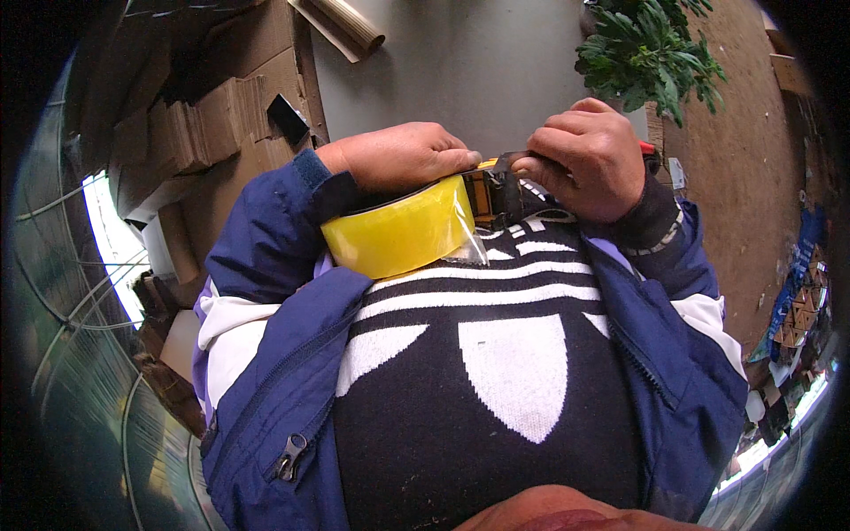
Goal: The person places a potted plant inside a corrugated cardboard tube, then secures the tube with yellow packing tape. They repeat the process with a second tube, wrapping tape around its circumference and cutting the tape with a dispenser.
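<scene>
A wide roll of yellow packing tape (pixel 398 232) is in front of my chest, with a loose clear end of film hanging from its right side. It is on a tape dispenser (pixel 482 196) whose dark frame shows between my hands. My left hand (pixel 398 157) lies over the top of the roll, its thumb along the upper edge and its other fingers hidden behind. My right hand (pixel 591 159) is closed, thumb and fingers pinching the dark end of the dispenser. A red part (pixel 650 152) sticks out beyond my right wrist; whether it belongs to the dispenser I cannot tell.
A grey tabletop (pixel 443 80) lies ahead, with a rolled brown sheet (pixel 345 31) at its far left. Stacked flat cardboard (pixel 208 124) stands on the left. A leafy green plant (pixel 651 53) is at the far right, above brown ground (pixel 735 177).
</scene>
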### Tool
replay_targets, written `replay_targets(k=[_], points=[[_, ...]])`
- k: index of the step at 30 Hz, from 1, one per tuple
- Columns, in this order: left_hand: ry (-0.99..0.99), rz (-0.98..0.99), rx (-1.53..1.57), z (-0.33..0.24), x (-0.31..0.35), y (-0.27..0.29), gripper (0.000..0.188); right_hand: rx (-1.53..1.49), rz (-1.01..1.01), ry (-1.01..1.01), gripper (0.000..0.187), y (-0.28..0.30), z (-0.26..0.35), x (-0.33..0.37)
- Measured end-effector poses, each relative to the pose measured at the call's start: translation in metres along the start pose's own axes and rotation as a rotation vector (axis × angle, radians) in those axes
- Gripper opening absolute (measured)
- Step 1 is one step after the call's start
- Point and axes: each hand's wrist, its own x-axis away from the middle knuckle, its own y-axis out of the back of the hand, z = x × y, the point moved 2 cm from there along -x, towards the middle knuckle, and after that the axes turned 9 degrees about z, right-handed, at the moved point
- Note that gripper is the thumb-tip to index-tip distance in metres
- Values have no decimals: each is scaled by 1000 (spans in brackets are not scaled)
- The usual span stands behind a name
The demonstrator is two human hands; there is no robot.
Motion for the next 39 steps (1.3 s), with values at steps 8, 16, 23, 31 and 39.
replay_targets(k=[8,16,23,31,39], points=[[46,53,-10,0,-4,-1,56,78,54,15,28,1,12,1],[61,42,78,5,-1,0,56,-159,-69,-100,33,2,7,15],[60,63,148,12,-7,1,56,-358,-40,-103,34,-5,15,9],[81,95,156,9,-5,4,55,-217,5,40,28,-10,22,-10],[33,82,174,15,-5,2,54,-208,51,66,25,-14,19,-10]])
